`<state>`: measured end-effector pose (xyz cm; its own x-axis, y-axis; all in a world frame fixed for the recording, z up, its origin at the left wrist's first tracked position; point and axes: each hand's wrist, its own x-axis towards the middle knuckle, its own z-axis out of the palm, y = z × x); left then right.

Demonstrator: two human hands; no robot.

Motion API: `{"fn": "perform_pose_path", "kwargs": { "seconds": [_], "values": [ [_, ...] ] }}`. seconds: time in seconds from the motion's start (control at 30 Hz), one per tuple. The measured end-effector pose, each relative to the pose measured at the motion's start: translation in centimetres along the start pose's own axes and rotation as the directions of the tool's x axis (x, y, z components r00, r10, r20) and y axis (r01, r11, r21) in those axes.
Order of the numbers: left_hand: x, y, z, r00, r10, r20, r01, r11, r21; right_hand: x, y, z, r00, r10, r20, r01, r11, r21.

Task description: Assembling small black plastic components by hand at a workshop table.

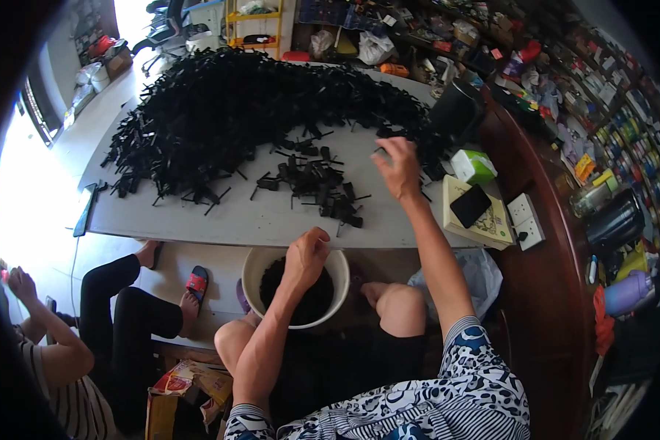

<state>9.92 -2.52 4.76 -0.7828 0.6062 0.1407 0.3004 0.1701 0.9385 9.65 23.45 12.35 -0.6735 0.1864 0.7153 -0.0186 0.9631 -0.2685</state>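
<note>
A large heap of small black plastic parts with thin rods (220, 110) covers the far and left side of the grey table (257, 220). A smaller cluster of the same parts (312, 180) lies nearer to me. My left hand (306, 257) is closed at the table's front edge, above a cream bucket (252, 293); whatever its fingers hold is hidden. Inside the bucket is a mass of dark pieces (312, 301). Over the table, right of the small cluster, my right hand (398, 165) is raised with thumb and fingers apart, and no part shows in it.
On the table's right are a tissue pack (474, 166), a pale box (455, 213) with a black phone (471, 206), a power strip (526, 220) and a dark container (456, 110). A seated person (59, 352) is at left. Cluttered shelves (609, 110) line the right.
</note>
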Motion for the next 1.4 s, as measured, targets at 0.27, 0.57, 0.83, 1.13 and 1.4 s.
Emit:
{"fn": "perform_pose_path", "kwargs": {
  "seconds": [0.27, 0.57, 0.83, 1.13, 1.4],
  "values": [
    [0.6, 0.2, 0.6, 0.993, 0.114, 0.016, -0.115, 0.988, 0.103, -6.8, 8.3, -1.7, 0.895, 0.393, 0.213, -0.312, 0.890, -0.332],
    [0.4, 0.9, 0.6, 0.997, 0.059, 0.048, -0.062, 0.995, 0.073, -7.1, 1.2, 2.6, 0.947, 0.213, 0.241, -0.186, 0.974, -0.127],
    [0.1, 1.3, -0.4, 0.999, 0.045, 0.019, -0.046, 0.996, 0.074, -6.6, 2.9, 3.8, 0.934, 0.336, 0.120, -0.345, 0.937, 0.056],
    [0.3, 1.4, -0.8, 0.994, 0.113, 0.002, -0.113, 0.992, 0.058, -5.2, 4.1, 0.8, 0.621, 0.474, 0.625, -0.501, -0.373, 0.781],
    [0.5, 3.2, -0.7, 0.991, 0.017, -0.135, -0.087, 0.846, -0.527, -8.1, -10.4, 0.5, 0.572, 0.182, 0.800, -0.661, -0.475, 0.581]
  ]
}}
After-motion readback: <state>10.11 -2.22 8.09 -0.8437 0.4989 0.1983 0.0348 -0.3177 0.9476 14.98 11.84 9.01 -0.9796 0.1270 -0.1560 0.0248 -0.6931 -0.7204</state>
